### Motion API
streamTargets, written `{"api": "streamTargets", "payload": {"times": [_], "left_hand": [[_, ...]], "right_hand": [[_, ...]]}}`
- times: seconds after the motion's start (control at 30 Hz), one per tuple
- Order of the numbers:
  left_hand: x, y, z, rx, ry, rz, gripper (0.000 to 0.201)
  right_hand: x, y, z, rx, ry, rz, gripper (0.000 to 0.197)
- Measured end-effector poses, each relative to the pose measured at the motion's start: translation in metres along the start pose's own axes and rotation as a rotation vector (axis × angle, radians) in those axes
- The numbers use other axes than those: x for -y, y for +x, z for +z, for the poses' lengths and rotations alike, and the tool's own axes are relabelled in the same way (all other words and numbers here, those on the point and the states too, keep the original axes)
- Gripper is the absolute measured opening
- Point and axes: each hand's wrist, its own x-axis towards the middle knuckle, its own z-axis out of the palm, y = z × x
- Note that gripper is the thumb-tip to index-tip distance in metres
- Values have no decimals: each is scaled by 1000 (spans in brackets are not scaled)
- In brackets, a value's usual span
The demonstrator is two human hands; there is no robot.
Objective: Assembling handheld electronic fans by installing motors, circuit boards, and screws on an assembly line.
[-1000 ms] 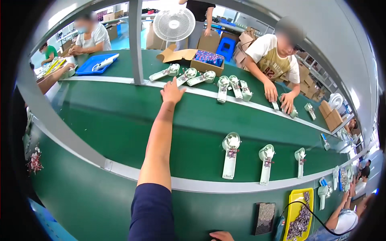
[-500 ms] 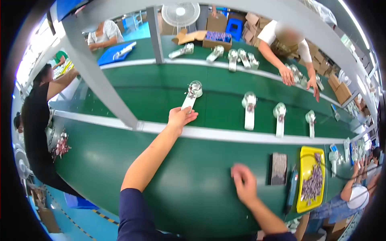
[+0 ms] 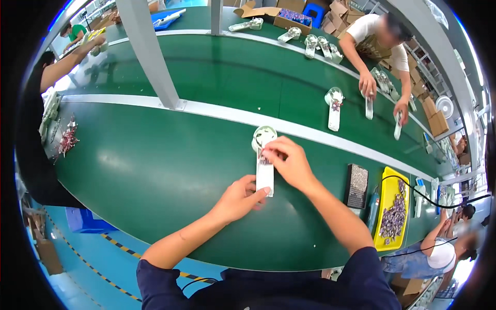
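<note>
Head view, round-headed, long-handled, pale-green-and-white plastic fan casing (image 3: 265, 178), left hand (image 3: 237, 199) gripped its lower end, right hand (image 3: 293, 163) bunched at its reddish wires (image 3: 263, 153), hold unclear, any lettering was illegible

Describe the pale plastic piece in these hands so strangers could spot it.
On the green workbench, this side of the grey metal rail, find the round-headed, pale plastic piece. Unlike its lookalikes, it has the wearer's left hand and right hand on it.

No lettering, label, number or sign is clear enough to be read
</note>
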Motion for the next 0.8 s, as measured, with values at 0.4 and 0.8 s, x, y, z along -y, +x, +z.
{"api": "streamTargets", "payload": {"times": [0.4, 0.8], "left_hand": [[-6, 10, 6, -278, 497, 560, 37], [-1, 1, 6, -346, 594, 725, 42]], "right_hand": [[2, -53, -4, 65, 322, 184, 15], [18, -61, -7, -14, 378, 422, 14]]}}
